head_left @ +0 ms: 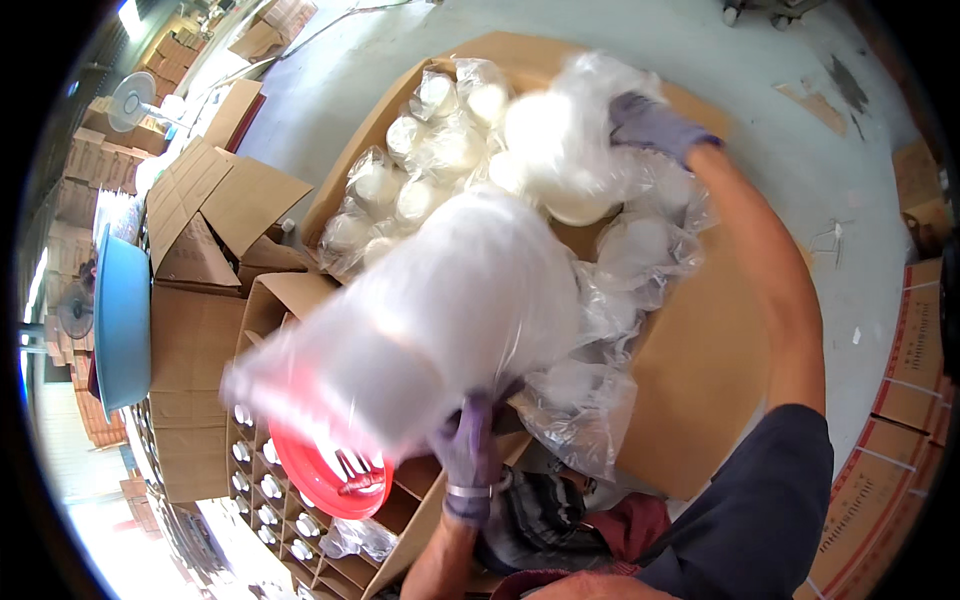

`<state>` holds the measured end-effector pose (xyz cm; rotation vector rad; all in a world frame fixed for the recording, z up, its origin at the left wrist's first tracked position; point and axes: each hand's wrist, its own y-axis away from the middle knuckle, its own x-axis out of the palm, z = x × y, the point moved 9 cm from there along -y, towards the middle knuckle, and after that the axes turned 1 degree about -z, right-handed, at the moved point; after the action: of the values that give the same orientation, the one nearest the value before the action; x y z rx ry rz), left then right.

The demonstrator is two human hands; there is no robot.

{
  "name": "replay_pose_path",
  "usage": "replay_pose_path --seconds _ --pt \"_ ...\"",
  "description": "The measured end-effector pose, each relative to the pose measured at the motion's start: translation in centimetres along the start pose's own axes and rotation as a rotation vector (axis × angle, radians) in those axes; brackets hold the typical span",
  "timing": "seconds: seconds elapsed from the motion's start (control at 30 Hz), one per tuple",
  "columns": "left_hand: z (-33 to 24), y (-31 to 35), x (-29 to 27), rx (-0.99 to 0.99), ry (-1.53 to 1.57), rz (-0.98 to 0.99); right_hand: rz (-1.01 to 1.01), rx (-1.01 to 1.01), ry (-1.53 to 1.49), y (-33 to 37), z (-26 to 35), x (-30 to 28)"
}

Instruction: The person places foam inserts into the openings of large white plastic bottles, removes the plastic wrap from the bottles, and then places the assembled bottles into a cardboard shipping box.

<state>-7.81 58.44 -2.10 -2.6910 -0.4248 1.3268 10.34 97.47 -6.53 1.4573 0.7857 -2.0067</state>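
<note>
Clutching a large blurred plastic bag at its lower edge in the gloved left hand, over a red basin and a divided carton, grasping a smaller bag in the gloved right hand, above bagged white containers.

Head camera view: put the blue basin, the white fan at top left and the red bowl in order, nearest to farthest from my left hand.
1. Red bowl: just to the left of your left hand.
2. Blue basin: farther off, toward the left edge.
3. White fan: farthest, up at top left, in the background.
</note>
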Motion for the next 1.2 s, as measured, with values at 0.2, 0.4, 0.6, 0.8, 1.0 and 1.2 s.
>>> replay_pose_path --seconds 0.2,0.4,0.6,0.8,1.0,1.2 --pt "2.7 -11.3 16.6 -0.714 1.351 0.002 -0.364 0.658 -0.330 17.9 -5.0 -11.2" --pt "11.2 -12.9 27.8 -0.670 0.764 0.243 -0.900 0.657 -1.298 31.4 -5.2 -3.5" --pt "-2.7 -9.9 6.2 -0.317 1.129 0.156 -0.777 0.599 -1.873 30.3 5.6 2.2" --pt "-1.1 5.5 -9.5 -0.356 1.886 -0.128 -0.136 0.276 -1.974 19.8 27.5 1.8" --pt "4.2 28.8 -24.7 -0.262 1.391 -0.872 0.344 -0.074 -1.807 18.4 49.8 0.5" --pt "8.8 49.3 -31.7 -0.181 1.322 -1.333 0.492 -0.269 -1.585 20.2 63.3 0.9"
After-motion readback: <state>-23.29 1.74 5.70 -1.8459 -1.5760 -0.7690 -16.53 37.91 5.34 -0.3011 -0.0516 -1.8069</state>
